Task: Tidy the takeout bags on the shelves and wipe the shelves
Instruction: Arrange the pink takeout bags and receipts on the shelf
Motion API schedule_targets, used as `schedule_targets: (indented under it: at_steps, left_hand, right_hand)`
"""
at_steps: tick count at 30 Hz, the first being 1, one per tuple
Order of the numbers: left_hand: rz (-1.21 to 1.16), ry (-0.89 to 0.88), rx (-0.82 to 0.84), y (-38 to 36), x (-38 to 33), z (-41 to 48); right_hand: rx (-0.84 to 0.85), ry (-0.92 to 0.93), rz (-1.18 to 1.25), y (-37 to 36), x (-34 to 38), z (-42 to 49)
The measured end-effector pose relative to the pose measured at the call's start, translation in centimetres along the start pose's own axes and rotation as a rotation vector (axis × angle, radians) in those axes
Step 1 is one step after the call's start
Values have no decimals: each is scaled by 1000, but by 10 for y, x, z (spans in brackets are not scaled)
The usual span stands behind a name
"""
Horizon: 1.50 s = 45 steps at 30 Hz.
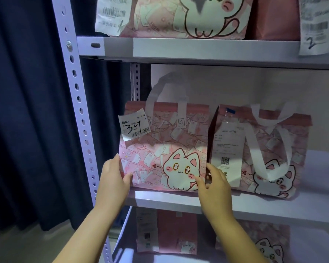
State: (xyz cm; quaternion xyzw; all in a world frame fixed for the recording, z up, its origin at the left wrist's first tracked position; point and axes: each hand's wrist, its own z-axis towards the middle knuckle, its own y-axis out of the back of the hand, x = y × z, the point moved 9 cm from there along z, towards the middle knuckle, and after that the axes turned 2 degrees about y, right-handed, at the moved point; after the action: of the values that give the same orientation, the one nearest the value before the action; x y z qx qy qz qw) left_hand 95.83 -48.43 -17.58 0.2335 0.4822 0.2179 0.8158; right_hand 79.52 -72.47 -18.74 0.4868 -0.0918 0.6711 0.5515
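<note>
Pink takeout bags with a white cartoon cat sit on a white metal shelving unit (78, 103): six bags are in view on three shelves, two per shelf. On the middle shelf (160, 201) the two stand upright, close side by side. The left bag (165, 149) is at the shelf's left end with its base near the front edge. One paper tag (134, 126), printed JB02 with a handwritten 34, is stuck near its top left corner. The left hand (112, 179) grips this bag's lower left edge, thumb on the front and fingers behind. The right hand (217, 185) holds its lower right corner, thumb on the front and fingers curled into the gap beside the right bag (270, 149), which carries one long receipt (228, 147). The top shelf (198, 49) holds a cat bag (169, 16) and a plain pink bag (273, 18), each with one receipt, numbered 1 (112, 14) and 2 (315, 25). The bottom shelf (311, 249) holds two dimmer bags (167, 230) (254, 242). One dark blue curtain (27, 111) hangs at the left.
</note>
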Motion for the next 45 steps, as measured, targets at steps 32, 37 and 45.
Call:
schedule_targets:
  at_steps: [32,37,45]
  left_hand:
    - [-190,-480,192,-28,-122,-69]
    - [-198,-512,140,-61,-161,-82]
    - [-193,-412,30,-112,-200,-94]
  right_hand:
    - [-219,-164,-88,123,-37,-30]
    - [-311,-152,-121,168,-73,-5]
    - [-143,-180,-102,190,-137,52]
